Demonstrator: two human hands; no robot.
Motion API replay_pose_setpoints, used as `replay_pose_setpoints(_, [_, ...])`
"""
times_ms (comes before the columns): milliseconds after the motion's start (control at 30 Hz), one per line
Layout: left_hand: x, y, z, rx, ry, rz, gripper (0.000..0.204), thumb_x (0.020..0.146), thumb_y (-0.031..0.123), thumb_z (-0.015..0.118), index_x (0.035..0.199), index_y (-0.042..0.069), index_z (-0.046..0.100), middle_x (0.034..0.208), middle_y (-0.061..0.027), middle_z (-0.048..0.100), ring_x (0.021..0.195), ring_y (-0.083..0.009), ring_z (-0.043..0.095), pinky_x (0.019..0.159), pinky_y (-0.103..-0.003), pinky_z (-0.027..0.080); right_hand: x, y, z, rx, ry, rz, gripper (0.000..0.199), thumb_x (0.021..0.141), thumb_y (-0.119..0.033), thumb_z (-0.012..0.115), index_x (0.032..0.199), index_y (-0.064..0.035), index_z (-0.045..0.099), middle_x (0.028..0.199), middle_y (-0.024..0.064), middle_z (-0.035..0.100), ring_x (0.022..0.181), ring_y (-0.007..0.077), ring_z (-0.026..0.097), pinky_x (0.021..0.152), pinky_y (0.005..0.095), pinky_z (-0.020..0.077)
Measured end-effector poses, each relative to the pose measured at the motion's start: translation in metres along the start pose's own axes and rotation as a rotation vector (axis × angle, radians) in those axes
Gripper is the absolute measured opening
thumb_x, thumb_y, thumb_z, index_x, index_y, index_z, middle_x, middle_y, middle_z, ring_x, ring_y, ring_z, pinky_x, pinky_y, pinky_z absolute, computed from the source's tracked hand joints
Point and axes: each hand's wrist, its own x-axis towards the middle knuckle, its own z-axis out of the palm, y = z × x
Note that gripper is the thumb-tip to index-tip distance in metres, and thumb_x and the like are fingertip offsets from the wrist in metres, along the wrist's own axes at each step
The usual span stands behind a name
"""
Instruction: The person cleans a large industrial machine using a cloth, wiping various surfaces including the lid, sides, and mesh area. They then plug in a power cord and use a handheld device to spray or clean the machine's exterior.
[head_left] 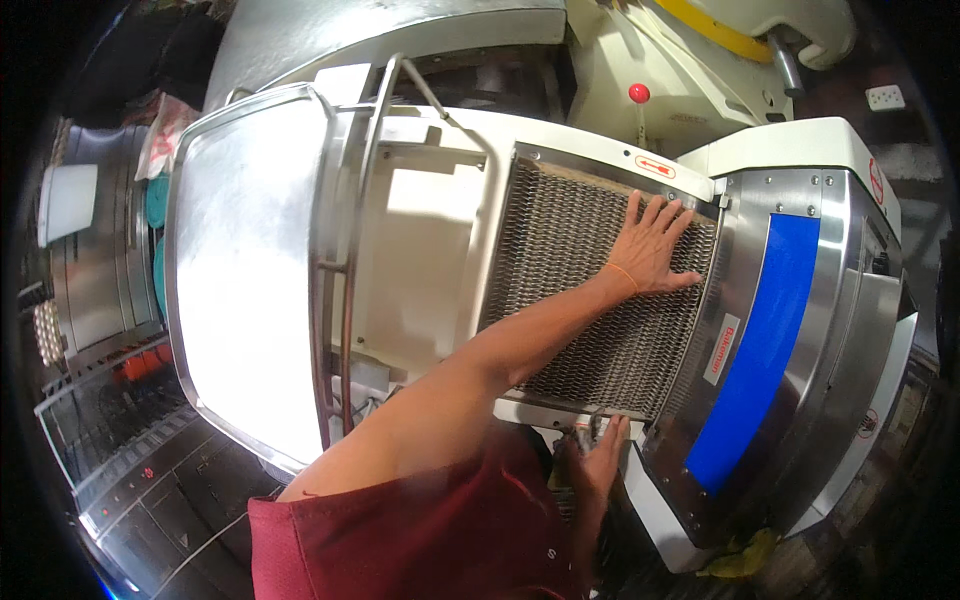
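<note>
Head view is showing the left hand (652, 248) pressing flat, fingers spread, steadying the mesh belt (590, 290), while the right hand (598, 455) is pinching a small metal part (588, 428) at its lower edge.

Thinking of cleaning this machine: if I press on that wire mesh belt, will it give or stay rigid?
The wire mesh belt is woven from fine links, so it probably flexes slightly. The left hand lies flat on it without visible sagging, so it seems taut. Its open weave likely grips rather than slips.
</note>
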Motion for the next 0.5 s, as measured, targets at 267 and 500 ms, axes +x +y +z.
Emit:
replay_pose_setpoints(267, [-0.050,0.008,-0.043,-0.359,0.256,-0.188,0.079,0.090,0.053,0.065,0.147,0.002,0.042,0.151,-0.0230,0.041,0.141,-0.0401,0.037,0.120,-0.054,0.022,0.033,-0.062,-0.088,0.377,0.106,0.024,0.044,0.084,-0.017,0.075,0.119,0.0072,0.063,0.105,0.0173,0.069,0.097,0.0257,0.065,0.093,0.0380,0.0483])
replay_pose_setpoints(500, [-0.166,-0.004,-0.135,-0.189,0.362,-0.183,0.058,0.085,0.020,0.075,0.136,0.002,0.053,0.142,-0.0204,0.051,0.134,-0.0391,0.045,0.113,-0.047,0.035,0.172,-0.143,-0.114,0.630,0.321,-0.383,0.038,0.089,-0.025,0.073,0.116,0.0019,0.068,0.104,0.0133,0.073,0.094,0.0214,0.069,0.086,0.0353,0.0520])
